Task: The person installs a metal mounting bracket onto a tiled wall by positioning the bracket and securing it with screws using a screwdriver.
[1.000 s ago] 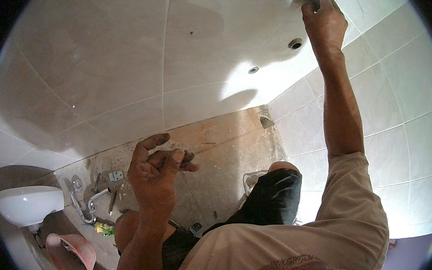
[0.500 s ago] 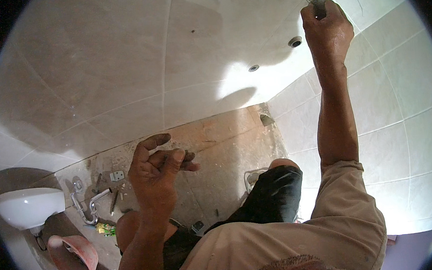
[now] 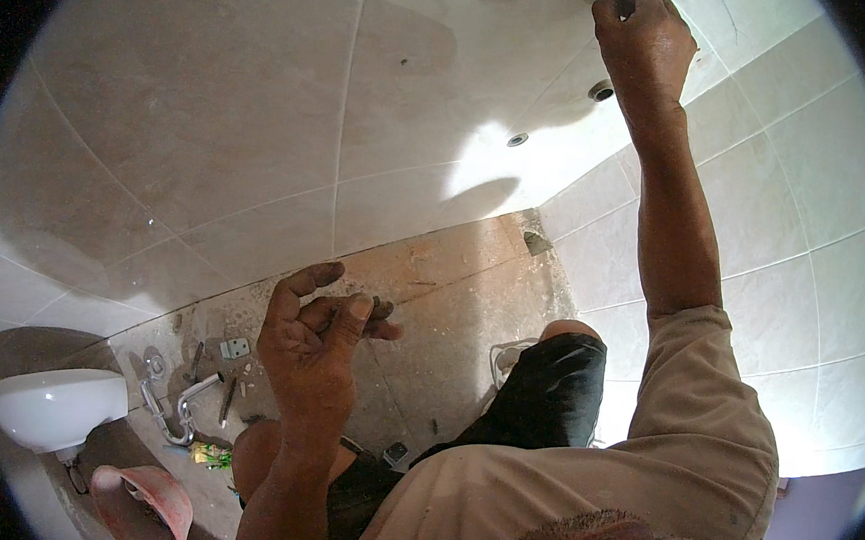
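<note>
Head view: right hand point(image 3: 646, 54) curled at glossy beige tiled wall point(image 3: 240, 103), upper right, contents hidden; left hand point(image 3: 307, 344) half-curled midair, can't tell if pinching. Steady, square-on pressure probably works best.

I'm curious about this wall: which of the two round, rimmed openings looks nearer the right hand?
The larger opening, appearing beside the right hand; the smaller opening sits farther left and lower.

a creased, loose-sleeved beige shirt point(image 3: 469, 503) is worn with black shorts point(image 3: 546, 392).
</note>
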{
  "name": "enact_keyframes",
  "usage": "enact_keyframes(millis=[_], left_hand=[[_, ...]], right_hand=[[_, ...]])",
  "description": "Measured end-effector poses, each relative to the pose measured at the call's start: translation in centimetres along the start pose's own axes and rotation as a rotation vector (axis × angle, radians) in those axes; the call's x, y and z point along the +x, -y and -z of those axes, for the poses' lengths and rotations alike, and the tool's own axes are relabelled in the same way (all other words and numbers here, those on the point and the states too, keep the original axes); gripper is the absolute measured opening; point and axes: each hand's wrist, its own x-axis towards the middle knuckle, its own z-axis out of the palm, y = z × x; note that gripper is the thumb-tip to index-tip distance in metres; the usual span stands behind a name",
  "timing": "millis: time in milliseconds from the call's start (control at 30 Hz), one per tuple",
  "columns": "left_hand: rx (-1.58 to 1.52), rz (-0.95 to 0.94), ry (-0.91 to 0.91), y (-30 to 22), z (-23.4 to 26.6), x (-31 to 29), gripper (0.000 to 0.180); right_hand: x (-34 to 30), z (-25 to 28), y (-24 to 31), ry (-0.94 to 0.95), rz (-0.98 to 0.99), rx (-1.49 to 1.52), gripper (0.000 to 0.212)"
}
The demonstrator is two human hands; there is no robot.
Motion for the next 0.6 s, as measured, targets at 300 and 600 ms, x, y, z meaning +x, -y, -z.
enact_keyframes(millis=[300,600], left_hand=[[0.118,0.022,-0.096,0.8,-0.6,0.3,0.036],[0.156,0.014,-0.081,2.1,-1.6,0.8,0.033]], right_hand=[[-3.0,3.2,-3.1,-0.051,-0.046,0.068,0.012],[-5.6,-0.5,-17.3,-0.026,-0.344,-0.051,0.018]])
